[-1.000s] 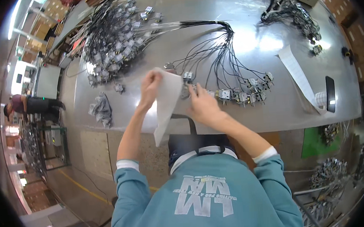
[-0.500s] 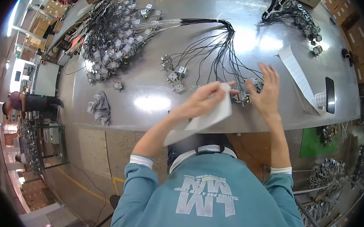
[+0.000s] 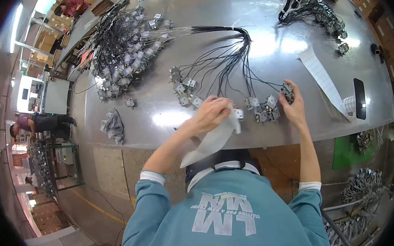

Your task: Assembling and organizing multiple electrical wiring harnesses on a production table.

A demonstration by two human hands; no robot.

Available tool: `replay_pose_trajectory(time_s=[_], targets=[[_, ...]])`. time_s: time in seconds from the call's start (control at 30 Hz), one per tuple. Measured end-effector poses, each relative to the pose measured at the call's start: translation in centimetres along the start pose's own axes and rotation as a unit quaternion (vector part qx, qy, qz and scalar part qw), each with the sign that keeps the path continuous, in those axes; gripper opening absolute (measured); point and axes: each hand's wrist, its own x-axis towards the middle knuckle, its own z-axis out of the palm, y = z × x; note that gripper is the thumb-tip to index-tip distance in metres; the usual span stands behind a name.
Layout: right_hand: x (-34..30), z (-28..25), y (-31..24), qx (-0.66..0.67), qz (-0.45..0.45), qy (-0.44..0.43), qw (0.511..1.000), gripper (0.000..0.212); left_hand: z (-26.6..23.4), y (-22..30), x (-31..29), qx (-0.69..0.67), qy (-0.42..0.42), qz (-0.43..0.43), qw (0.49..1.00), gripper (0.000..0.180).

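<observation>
My left hand (image 3: 212,114) pinches a limp white paper strip (image 3: 212,142), which hangs down toward the table's front edge. My right hand (image 3: 295,108) has its thumb and fingers closed around a small grey boxy metal part (image 3: 287,93) on a black wire. Between the hands several similar grey metal parts (image 3: 266,111) lie bunched on the table. To the left of them sits another group of these parts (image 3: 185,92). Their black wires run up into a tied bundle (image 3: 246,37) that bends away to the left.
A big heap of wired metal parts (image 3: 128,59) covers the far left of the shiny metal table (image 3: 150,108). Crumpled grey cloth (image 3: 112,126) lies near the left edge. At right are a label sheet (image 3: 320,75), a dark phone-shaped object (image 3: 360,99) and another wire bundle (image 3: 313,14).
My right hand was spread open over the parts; it has moved right and closed on one of them. My left hand has drawn back to the left with the paper strip.
</observation>
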Motion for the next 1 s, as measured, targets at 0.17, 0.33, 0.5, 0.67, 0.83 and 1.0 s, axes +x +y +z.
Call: replay_pose_trajectory(time_s=[0.17, 0.33, 0.5, 0.67, 0.83, 1.0], targets=[[3.0, -3.8, 2.4, -0.137, -0.154, 0.011, 0.979, 0.049, -4.3, -3.6, -4.5, 0.022, -0.057, 0.008, 0.998, 0.026], [4.3, -5.4, 4.8, -0.377, -0.300, 0.013, 0.876, 0.056, -8.4, -5.6, -5.0, 0.048, -0.105, 0.038, 0.993, 0.026], [1.2, -4.2, -0.5, -0.411, -0.222, -0.085, 0.880, 0.066, -8.2, -5.2, -4.8, -0.001, -0.132, -0.046, 0.990, 0.026], [-3.5, -0.5, -4.2, -0.349, -0.251, -0.091, 0.898, 0.059, -9.1, -3.8, -5.8, -0.095, -0.091, -0.101, 0.986, 0.019], [-5.2, 3.5, -3.0, -0.383, -0.262, -0.100, 0.880, 0.058, -10.9, -0.6, -6.9, -0.408, 0.011, -0.140, 0.902, 0.025], [-4.8, 3.8, -1.4, -0.416, -0.230, -0.132, 0.870, 0.061, -9.3, -0.3, -10.8, -0.587, 0.036, -0.202, 0.783, 0.040]])
